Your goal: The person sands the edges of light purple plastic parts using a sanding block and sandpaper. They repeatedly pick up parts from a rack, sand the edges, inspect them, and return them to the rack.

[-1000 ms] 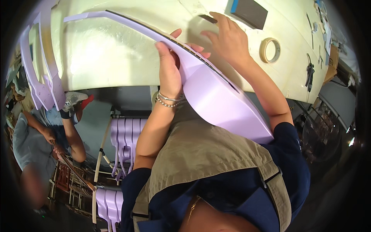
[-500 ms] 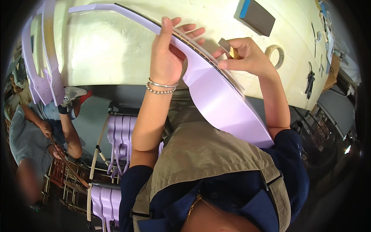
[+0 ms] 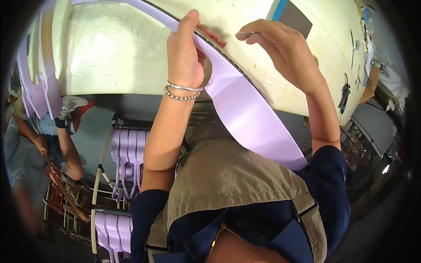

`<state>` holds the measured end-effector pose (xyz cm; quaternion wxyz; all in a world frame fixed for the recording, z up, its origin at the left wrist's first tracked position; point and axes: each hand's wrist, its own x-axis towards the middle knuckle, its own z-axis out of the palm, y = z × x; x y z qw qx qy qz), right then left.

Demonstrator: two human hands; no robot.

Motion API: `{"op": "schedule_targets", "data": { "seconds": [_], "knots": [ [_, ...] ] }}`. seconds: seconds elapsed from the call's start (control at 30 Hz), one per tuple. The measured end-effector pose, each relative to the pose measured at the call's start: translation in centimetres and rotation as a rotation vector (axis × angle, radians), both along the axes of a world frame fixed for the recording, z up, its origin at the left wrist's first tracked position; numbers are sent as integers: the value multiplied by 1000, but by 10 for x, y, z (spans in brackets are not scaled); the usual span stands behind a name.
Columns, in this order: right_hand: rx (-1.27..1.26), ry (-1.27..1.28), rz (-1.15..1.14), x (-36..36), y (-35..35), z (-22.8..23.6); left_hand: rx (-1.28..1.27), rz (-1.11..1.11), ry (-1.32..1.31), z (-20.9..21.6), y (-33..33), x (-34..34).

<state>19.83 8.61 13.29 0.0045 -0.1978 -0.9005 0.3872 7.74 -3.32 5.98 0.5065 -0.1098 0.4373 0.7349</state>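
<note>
A cream worktable (image 3: 109, 52) fills the upper view, a dark sanding block (image 3: 294, 18) lying near its far edge. The left hand (image 3: 186, 57) grips the long lilac curved panel (image 3: 250, 114), thumb up along its edge; the panel slopes from the table down to the person's chest. The right hand (image 3: 280, 44) pinches a small thin tool (image 3: 244, 33) just above the panel's rim. More lilac parts (image 3: 127, 162) hang on a rack below.
</note>
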Motion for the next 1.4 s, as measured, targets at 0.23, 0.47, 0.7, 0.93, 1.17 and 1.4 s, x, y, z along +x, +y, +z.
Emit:
{"op": "schedule_targets", "data": {
  "seconds": [0.23, 0.47, 0.7, 0.93, 1.17, 1.4],
  "knots": [
    [478, -27, 308, -25, 0, 4, -45, 43, 14, 2, 3, 2],
    [578, 94, 417, -39, 3, 0, 14, 24, 8, -6, 1, 1],
    [534, 161, 484, -48, 6, 3, 54, 57, 28, -16, -3, -1],
    [573, 50, 578, -50, 5, 15, 43, 2, 36, -14, -6, -2],
    [520, 78, 542, -50, 6, 9, 59, 40, 49, -22, -4, -1],
    [492, 4, 576, -52, 6, 23, 67, 7, 39, -17, -5, -3]
  ]
}}
